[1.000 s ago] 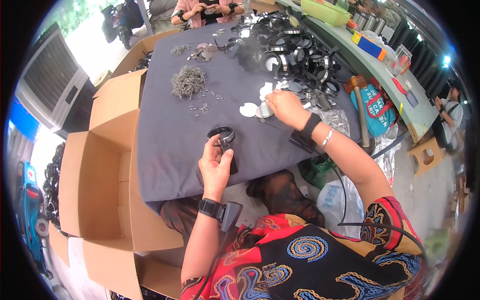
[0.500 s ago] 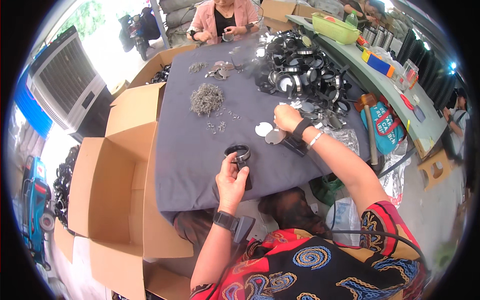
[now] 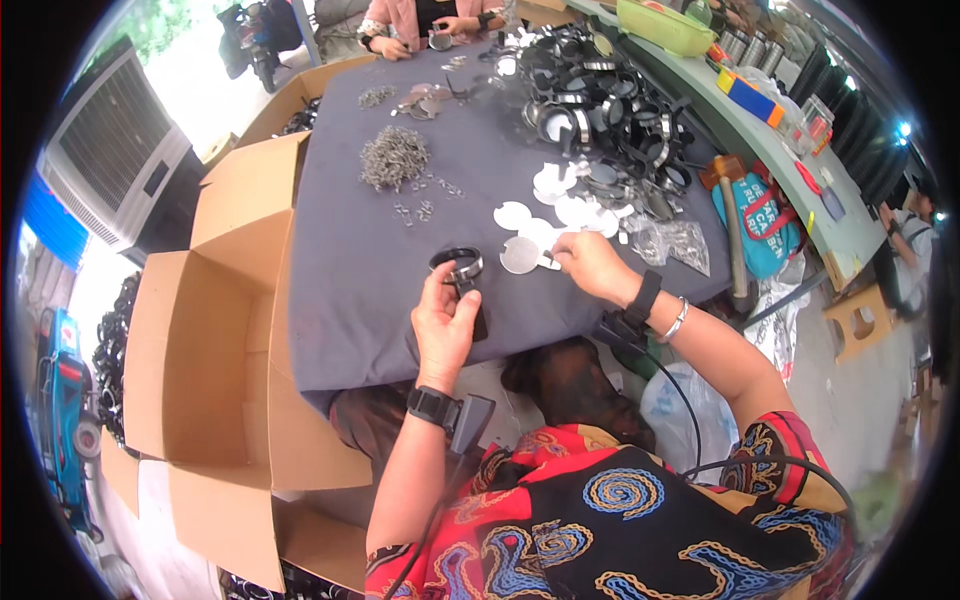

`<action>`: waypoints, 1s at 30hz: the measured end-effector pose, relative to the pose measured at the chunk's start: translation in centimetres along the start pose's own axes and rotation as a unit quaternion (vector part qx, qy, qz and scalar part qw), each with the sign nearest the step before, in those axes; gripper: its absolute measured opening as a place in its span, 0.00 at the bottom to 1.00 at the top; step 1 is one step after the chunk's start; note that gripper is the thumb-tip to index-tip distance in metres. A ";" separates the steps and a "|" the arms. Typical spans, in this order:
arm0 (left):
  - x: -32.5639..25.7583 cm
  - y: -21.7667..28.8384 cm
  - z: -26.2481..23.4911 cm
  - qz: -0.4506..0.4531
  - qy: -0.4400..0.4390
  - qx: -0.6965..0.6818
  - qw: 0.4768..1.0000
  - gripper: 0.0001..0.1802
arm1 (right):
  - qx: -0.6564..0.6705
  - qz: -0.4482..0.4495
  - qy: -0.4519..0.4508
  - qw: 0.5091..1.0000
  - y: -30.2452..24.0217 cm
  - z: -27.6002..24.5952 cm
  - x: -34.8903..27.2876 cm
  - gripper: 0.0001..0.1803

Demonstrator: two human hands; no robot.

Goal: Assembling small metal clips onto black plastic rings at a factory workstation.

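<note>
My left hand [image 3: 445, 328] is closed round the stem of a black ring-shaped part [image 3: 457, 266], which has a shiny band inside. It is held over the near edge of the cloth-covered table. To its right, my right hand [image 3: 595, 266] pinches the tab of a thin round metal disc [image 3: 519, 256]. The disc points toward the black ring, and the two are apart. Several pale discs [image 3: 582, 212] lie just beyond my right fingers. Behind them rises a large heap of black ring parts [image 3: 590, 110].
Left of the hands, small metal clips [image 3: 394, 158] lie heaped on the grey cloth [image 3: 340, 290]. An open cardboard box [image 3: 215, 370] adjoins the table's left side. A clear bag [image 3: 675, 246] and a hammer [image 3: 735, 230] are at the right. Another person [image 3: 432, 25] works across the table.
My right hand has come away from the loose discs, and one disc now shows clearly in its fingers. My left hand keeps hold of the black ring part. The whole view has shifted slightly.
</note>
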State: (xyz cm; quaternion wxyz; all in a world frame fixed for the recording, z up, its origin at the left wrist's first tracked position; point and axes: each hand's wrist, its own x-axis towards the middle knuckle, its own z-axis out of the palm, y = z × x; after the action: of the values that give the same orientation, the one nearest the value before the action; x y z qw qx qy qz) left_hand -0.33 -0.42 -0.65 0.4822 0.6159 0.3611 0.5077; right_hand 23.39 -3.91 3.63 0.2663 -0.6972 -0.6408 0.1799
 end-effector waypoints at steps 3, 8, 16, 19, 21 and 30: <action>0.0 -0.2 0.0 -0.021 0.001 0.011 1.000 0.24 | 0.045 -0.023 -0.028 0.998 1.0 0.6 -1.6 0.10; 0.1 0.2 -0.1 -0.038 -0.005 0.027 0.999 0.24 | -0.043 -0.199 0.028 0.979 2.1 1.1 -1.5 0.12; -0.1 -0.3 0.1 -0.034 -0.011 -0.036 0.999 0.34 | -0.090 -0.302 0.103 0.943 -1.2 1.0 -0.2 0.04; -0.2 -0.4 -0.2 -0.036 -0.013 -0.022 0.999 0.39 | -0.011 -0.329 0.187 0.926 -4.4 2.1 1.4 0.04; -0.1 -0.2 -0.2 -0.038 -0.011 -0.027 0.999 0.41 | -0.007 -0.355 0.194 0.915 -5.6 3.6 2.4 0.06; 0.0 0.5 -0.2 -0.044 -0.023 0.017 0.999 0.44 | -0.089 -0.355 0.080 0.927 -6.4 5.8 2.7 0.09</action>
State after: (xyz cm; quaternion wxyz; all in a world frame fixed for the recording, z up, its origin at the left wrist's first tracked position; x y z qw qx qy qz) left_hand -0.51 -0.50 -0.11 0.5017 0.6190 0.3856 0.4653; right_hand 15.17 -0.19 3.17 0.2996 -0.4569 -0.8366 -0.0404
